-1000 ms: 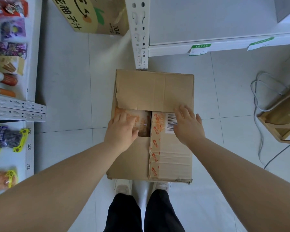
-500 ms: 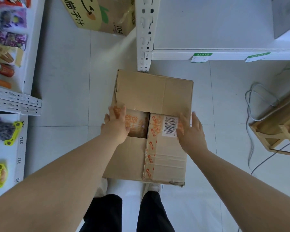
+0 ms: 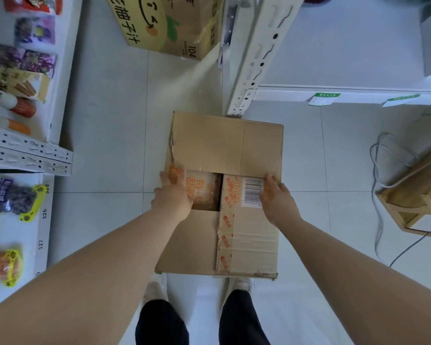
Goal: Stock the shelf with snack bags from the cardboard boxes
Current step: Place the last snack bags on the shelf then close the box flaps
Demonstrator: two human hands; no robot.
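Floor [image 3: 105,170]: pale tiles; the stock stands here between two white steel racks.
Right shelf [image 3: 334,88]: bare white board just beyond the box; judged the likely destination.
Left shelf [image 3: 44,220]: carries mixed snack packs; front edge numbered 325, 326, 327.
Cardboard box [image 3: 227,143]: on the floor ahead of the person's feet; far flap lies flat, with an opening at its near left.
Printed carton [image 3: 164,23]: well apart, at the top; reads 柚子汁 and 104.
Left hand [image 3: 172,195]: fingers straight, lying on the box's left rim at the opening; grips nothing.
Right hand [image 3: 278,202]: on the taped flap beside the barcode; blur hides whether the fingers pinch its edge.
Snack bag [image 3: 202,190]: inside the box, seen through the opening; orange characters, only partly visible.
Hazard (judgement): pulled against its tape, the flap may tear unevenly or spring back; a hard tug could drag the box or crush the bag beneath.
Tape [image 3: 224,235]: repeated orange logo, unreadable.
Barcode label [image 3: 252,192]: white; digits too small to read.
Price tags [image 3: 324,98]: green-topped; text unreadable.
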